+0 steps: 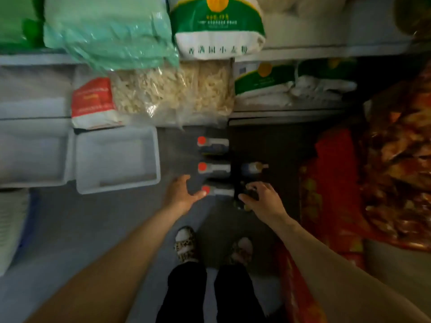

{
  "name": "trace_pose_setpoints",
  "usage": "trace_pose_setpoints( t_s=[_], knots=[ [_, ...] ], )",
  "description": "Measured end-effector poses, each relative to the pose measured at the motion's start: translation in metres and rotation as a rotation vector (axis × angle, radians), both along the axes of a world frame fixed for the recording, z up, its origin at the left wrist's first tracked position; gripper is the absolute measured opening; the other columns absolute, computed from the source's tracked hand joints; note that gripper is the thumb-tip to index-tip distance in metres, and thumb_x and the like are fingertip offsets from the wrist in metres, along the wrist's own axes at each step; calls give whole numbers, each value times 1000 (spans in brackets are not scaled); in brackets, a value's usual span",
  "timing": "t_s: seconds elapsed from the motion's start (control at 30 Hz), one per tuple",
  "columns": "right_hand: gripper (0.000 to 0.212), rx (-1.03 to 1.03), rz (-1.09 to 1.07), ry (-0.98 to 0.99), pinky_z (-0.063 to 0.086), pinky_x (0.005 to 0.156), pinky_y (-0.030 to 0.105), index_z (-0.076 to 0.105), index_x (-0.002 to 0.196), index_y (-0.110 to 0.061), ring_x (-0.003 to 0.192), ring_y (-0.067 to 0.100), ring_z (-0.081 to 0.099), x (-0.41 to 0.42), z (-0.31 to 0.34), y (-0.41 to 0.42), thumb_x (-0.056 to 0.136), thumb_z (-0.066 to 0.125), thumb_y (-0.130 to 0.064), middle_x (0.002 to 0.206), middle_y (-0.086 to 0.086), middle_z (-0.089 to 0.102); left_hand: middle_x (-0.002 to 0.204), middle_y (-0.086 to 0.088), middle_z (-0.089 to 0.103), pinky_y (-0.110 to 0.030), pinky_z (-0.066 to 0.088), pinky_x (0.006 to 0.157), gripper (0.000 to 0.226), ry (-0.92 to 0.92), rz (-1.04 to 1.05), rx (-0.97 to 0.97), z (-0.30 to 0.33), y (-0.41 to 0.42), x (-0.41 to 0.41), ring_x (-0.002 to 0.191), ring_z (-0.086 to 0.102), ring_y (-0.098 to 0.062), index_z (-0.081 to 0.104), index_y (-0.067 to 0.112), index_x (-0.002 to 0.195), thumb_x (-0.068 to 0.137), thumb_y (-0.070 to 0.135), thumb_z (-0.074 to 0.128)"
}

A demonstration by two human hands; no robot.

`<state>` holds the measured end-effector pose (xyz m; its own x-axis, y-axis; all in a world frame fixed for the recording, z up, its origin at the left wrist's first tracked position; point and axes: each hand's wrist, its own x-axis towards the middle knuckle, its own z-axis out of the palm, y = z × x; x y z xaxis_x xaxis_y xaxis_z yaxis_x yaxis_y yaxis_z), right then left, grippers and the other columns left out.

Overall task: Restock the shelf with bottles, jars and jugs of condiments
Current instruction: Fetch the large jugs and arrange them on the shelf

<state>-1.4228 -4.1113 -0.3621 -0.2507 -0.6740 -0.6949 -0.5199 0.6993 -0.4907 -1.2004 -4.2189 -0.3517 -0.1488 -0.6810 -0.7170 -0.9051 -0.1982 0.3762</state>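
Grey floor (93,217), red-capped plastic jugs (215,167)

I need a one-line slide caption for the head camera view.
Left hand and right hand reach toward red-capped jugs standing on the floor below stocked shelves.

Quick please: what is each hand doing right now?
Left hand: open, reaching at the nearest red-capped jug, not gripping.
Right hand: fingers curled on a dark bottle.

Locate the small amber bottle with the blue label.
In the head view, the small amber bottle with a blue label lies on the floor right of centre, beside the middle red-capped jug and just beyond the right hand.
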Motion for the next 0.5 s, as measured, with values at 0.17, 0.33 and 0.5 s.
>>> trace_pose_setpoints(
  t_s=[0.17,0.33,0.5],
  knots=[
    [52,60,-108,-72,44,104,36,53,137,-21,128,23,50,26,-112,6,93,67,-44,142,5,48,150,-15,44,-40,40,108,79,20,80,101,-125,14,20,134,46,-33,39,12,149,85,41,76],
    [57,32,-221,-61,42,107,35,49,142,-20,130,24,51,48,-212,3,92,68,-43,143,6,50,155,-9,38,-44,37,112,82,148,126,161,-230,21,19,138,42,-30,31,16,153,86,33,75],
    [64,-10,-267,-71,35,104,27,39,150,-18,138,24,43,63,-279,-1,96,64,-39,149,6,48,156,-6,36,-34,35,114,83,302,181,180,-302,14,6,141,40,-24,27,15,155,87,19,75]
  ],
)
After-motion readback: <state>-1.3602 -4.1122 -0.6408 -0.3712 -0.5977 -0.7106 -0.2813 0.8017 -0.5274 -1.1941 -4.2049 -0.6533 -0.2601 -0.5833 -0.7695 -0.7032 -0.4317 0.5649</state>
